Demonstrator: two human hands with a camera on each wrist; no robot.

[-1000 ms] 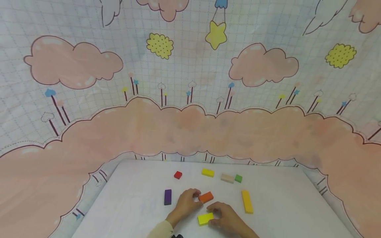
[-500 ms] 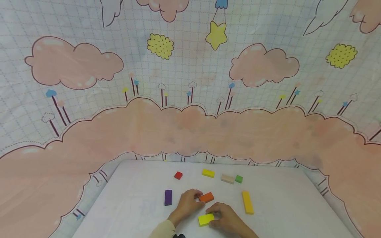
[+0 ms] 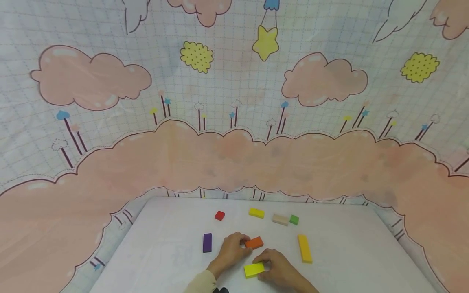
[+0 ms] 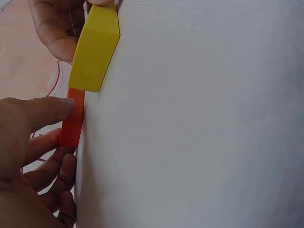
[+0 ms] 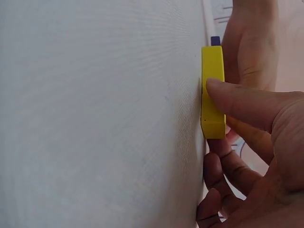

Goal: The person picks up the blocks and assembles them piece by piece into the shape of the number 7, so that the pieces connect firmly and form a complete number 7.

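Your left hand (image 3: 231,249) pinches the orange block (image 3: 255,243), your right hand (image 3: 277,268) the nearer yellow block (image 3: 253,270), both on the table (image 3: 157,264). They look light, stiff and smooth; gripping opposite sides near one end should suit you.

far block (image 3: 254,243) — in left hand (image 3: 231,248) | near block (image 3: 253,270) — in right hand (image 3: 277,268) | table (image 3: 146,260) beneath

Two yellow blocks (image 3: 254,270) (image 3: 256,213), one orange block (image 3: 254,243), one amber block (image 3: 305,248), one purple block (image 3: 207,243), one red block (image 3: 220,215), one beige block (image 3: 280,219) and one green block (image 3: 294,220), eight in all, are seen on one white table (image 3: 165,232). Two hands, one left hand (image 3: 232,248) and one right hand (image 3: 277,267), are shown. One yellow star (image 3: 266,42) is pictured on one printed backdrop (image 3: 234,162).
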